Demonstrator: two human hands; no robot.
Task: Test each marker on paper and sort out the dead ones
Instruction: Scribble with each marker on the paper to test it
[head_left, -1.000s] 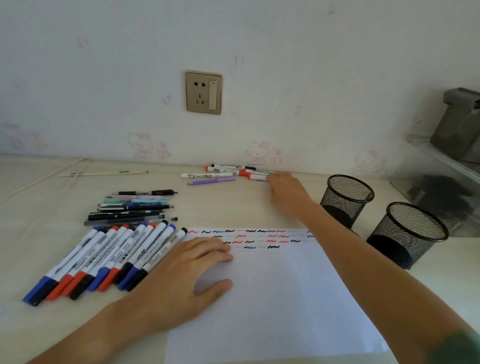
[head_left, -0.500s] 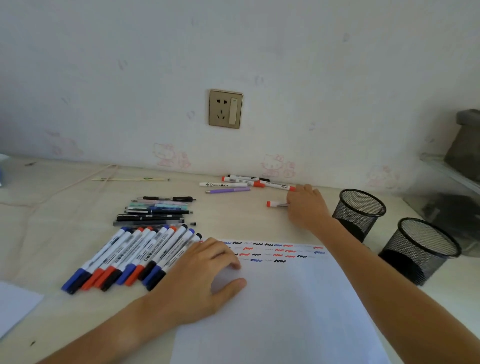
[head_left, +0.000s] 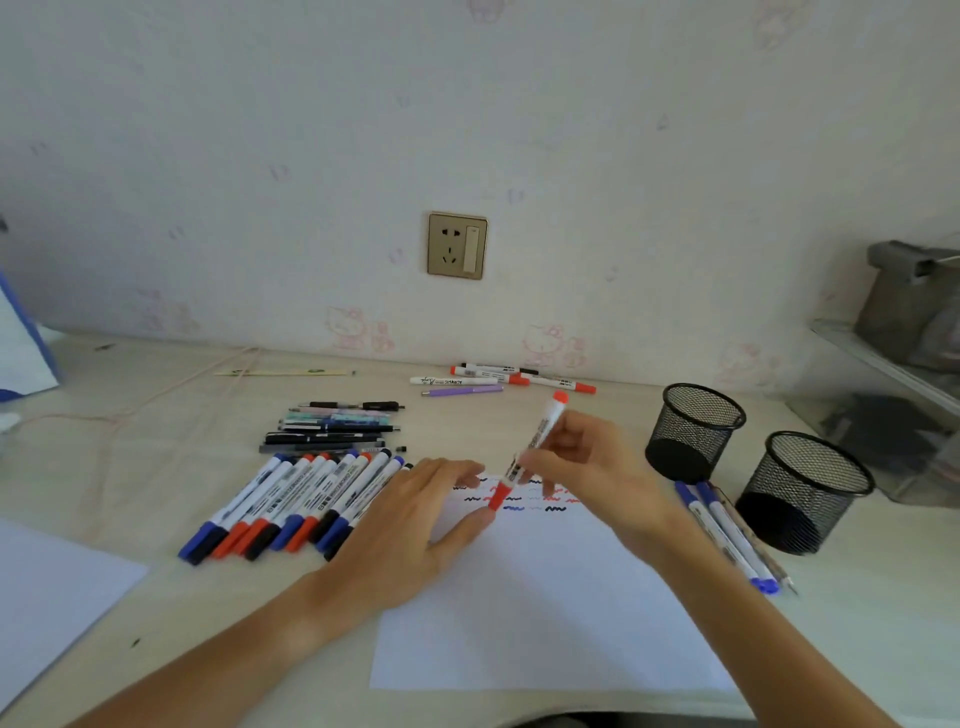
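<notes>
On the bench (head_left: 156, 597) nearest lies one white sheet (head_left: 545, 613) with squiggles along its far edge; the left hand (head_left: 410, 525) rests flat on it, fingers straight. Above it, the right hand (head_left: 587, 457) pinches one red-capped marker (head_left: 532, 447), tilted. Beyond to the right stand two black mesh cups (head_left: 693, 431); contents unclear.

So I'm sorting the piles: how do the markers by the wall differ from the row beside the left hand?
The markers by the wall are few and lie roughly parallel to it; the row of markers beside the left hand has many, packed side by side and angled. Both include red-capped white barrels.
</notes>
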